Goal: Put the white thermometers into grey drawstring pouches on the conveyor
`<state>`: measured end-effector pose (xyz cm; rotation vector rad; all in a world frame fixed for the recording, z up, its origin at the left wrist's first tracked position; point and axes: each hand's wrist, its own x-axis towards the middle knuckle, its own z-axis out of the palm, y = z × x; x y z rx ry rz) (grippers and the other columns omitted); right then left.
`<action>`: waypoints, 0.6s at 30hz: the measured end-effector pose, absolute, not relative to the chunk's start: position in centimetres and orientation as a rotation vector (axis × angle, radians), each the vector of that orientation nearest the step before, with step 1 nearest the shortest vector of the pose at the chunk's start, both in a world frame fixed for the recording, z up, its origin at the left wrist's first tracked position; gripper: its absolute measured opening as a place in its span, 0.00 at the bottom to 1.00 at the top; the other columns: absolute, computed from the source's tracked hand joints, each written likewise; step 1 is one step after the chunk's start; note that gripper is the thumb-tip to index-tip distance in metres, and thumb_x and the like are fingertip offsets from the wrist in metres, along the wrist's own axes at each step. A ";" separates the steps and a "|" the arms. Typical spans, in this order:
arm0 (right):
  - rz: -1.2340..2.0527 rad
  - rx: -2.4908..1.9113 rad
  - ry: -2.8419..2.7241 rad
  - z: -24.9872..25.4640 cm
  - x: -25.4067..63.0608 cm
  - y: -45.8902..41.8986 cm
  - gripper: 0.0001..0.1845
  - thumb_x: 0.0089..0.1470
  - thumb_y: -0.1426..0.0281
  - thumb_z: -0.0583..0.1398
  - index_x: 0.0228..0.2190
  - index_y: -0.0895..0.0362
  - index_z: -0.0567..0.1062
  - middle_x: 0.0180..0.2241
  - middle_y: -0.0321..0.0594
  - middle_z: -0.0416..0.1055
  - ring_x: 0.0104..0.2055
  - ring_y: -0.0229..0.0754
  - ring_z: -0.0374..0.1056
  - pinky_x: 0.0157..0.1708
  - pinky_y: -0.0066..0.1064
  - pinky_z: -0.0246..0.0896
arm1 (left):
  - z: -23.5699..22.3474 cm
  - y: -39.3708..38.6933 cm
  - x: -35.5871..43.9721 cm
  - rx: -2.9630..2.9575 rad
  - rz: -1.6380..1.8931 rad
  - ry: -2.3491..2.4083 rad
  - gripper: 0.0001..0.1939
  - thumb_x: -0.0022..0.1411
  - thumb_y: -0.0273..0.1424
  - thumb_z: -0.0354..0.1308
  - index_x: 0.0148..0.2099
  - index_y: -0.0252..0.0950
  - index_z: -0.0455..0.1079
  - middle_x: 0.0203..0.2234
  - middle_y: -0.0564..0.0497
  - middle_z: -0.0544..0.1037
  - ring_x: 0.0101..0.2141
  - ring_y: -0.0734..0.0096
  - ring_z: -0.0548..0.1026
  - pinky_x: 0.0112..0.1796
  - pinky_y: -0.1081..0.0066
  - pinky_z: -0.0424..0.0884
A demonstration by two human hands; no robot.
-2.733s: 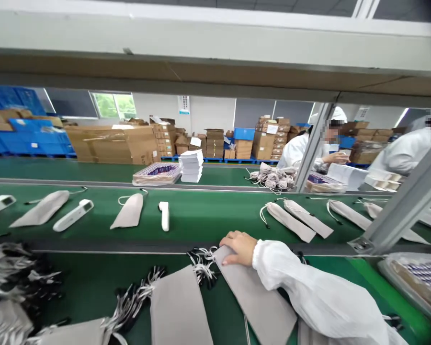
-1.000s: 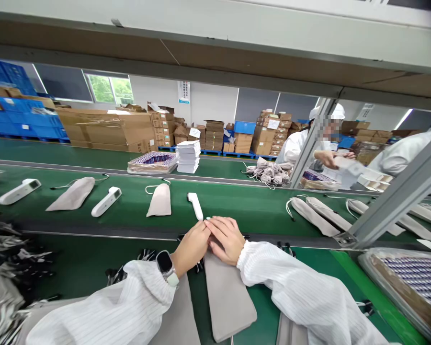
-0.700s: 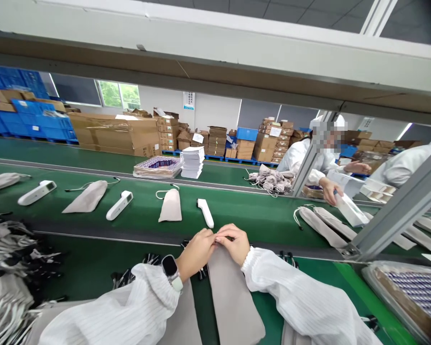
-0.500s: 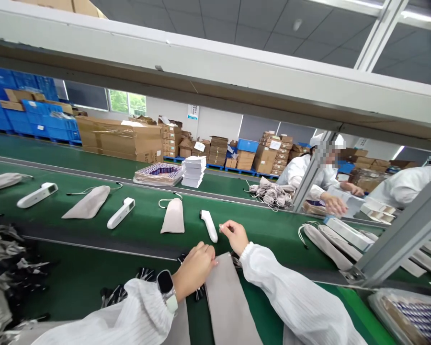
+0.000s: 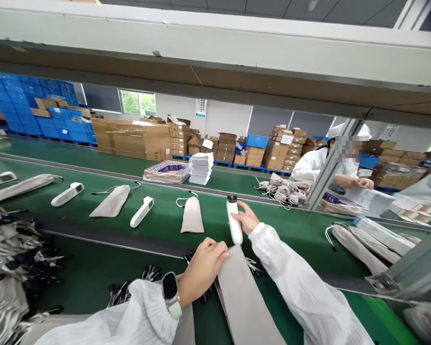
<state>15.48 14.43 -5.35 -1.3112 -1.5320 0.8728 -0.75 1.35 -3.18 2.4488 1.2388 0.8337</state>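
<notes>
My right hand (image 5: 246, 218) grips a white infrared thermometer (image 5: 233, 220), held upright with its black end on top. Its lower tip is just above the top end of a grey fabric pouch (image 5: 246, 292). My left hand (image 5: 205, 262), wearing a smartwatch (image 5: 170, 286), pinches that pouch by its upper edge. To the left on the green belt (image 5: 165, 206) lie a drawstring pouch (image 5: 193, 215) and another white thermometer (image 5: 142, 212). Further pouches and thermometers alternate beyond them.
A heap of grey pouches with black cord ends (image 5: 12, 268) covers the near left. Across the belt stand a stack of white leaflets (image 5: 200, 167) and a tray of batteries (image 5: 167, 171). A metal post (image 5: 332, 165) rises at right, with a co-worker (image 5: 314, 165) behind it.
My right hand has taken hold of the thermometer and lifted it from the belt to above the pouch's end. My left hand stays on the pouch. The view has shifted slightly.
</notes>
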 end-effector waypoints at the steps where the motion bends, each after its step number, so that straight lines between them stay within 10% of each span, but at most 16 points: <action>1: 0.990 -1.216 -1.474 -4.3 15.9 13.7 0.29 0.41 0.71 0.58 0.46 0.52 0.54 0.24 0.32 0.66 0.25 0.38 0.66 0.24 0.34 0.63 | -3.0 1.3 -0.8 2.397 0.863 1.223 0.13 0.64 0.33 0.37 0.29 0.38 0.56 0.25 0.55 0.65 0.32 0.70 0.63 0.33 0.72 0.59; 6: 1.401 -0.669 -1.165 0.7 16.5 10.2 0.46 0.34 0.72 0.64 0.51 0.45 0.47 0.30 0.32 0.68 0.31 0.38 0.67 0.33 0.39 0.64 | -2.8 1.5 -0.8 2.219 0.891 1.198 0.13 0.63 0.35 0.37 0.28 0.37 0.54 0.21 0.58 0.61 0.23 0.75 0.60 0.28 0.73 0.57; 18: 1.668 -0.671 -1.102 1.0 14.2 8.4 0.35 0.34 0.73 0.64 0.43 0.46 0.55 0.28 0.31 0.66 0.29 0.39 0.66 0.29 0.38 0.64 | -3.0 1.6 -1.0 2.141 1.084 1.127 0.12 0.63 0.33 0.39 0.28 0.37 0.52 0.23 0.55 0.58 0.25 0.74 0.59 0.28 0.74 0.56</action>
